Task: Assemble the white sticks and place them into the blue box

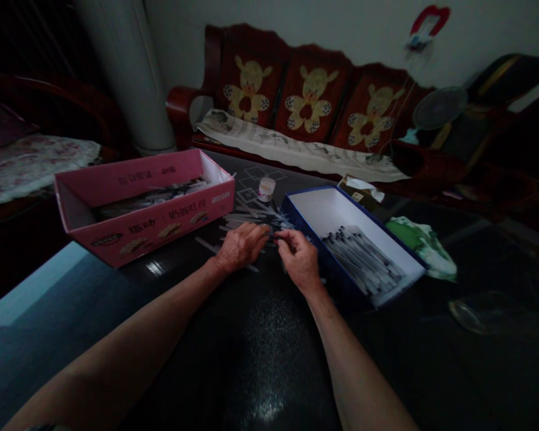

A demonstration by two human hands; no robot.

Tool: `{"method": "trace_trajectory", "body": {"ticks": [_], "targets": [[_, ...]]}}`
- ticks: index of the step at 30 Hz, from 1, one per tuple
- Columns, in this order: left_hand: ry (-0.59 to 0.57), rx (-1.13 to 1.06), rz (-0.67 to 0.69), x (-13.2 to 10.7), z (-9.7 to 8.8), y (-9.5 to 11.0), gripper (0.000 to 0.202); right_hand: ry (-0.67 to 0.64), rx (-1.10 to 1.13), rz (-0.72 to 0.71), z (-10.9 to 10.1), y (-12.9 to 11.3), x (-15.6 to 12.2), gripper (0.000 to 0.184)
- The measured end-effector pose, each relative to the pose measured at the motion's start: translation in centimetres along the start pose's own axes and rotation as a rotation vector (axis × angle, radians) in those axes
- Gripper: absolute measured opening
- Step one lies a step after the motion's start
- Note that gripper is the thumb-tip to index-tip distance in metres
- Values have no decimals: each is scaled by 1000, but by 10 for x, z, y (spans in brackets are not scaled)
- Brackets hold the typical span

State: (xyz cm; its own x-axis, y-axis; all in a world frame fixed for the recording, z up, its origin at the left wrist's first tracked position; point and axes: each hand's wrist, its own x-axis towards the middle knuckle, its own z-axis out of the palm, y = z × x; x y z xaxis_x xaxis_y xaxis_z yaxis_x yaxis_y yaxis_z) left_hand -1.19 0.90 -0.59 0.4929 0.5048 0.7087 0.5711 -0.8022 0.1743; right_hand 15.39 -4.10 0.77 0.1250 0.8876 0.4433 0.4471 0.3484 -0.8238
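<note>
My left hand (240, 245) and my right hand (300, 257) meet over a loose heap of thin grey sticks (251, 214) on the dark glossy table (260, 353). Both hands have their fingers curled in a pinch around something small and thin between them, too dark to name. A pink cardboard box (161, 224) holding more grey sticks stands to the left. On the right, a blue box with a white inside (327, 209) holds a neat row of sticks (362, 260).
A small white jar (266, 188) stands behind the heap. Green-and-white cloth (424, 245) lies right of the blue box. A red wooden sofa (309, 96) with a printed cloth runs along the far side. A white column (128, 72) stands at back left.
</note>
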Motion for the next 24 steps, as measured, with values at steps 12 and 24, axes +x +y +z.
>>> {"method": "trace_trajectory", "body": {"ticks": [12, 24], "targets": [[-8, -44, 64, -2, 3, 1, 24, 13, 11, -5, 2, 6, -1, 18], [-74, -31, 40, -2, 2, 0, 27, -17, -40, -104, 2, 3, 0, 18]]}}
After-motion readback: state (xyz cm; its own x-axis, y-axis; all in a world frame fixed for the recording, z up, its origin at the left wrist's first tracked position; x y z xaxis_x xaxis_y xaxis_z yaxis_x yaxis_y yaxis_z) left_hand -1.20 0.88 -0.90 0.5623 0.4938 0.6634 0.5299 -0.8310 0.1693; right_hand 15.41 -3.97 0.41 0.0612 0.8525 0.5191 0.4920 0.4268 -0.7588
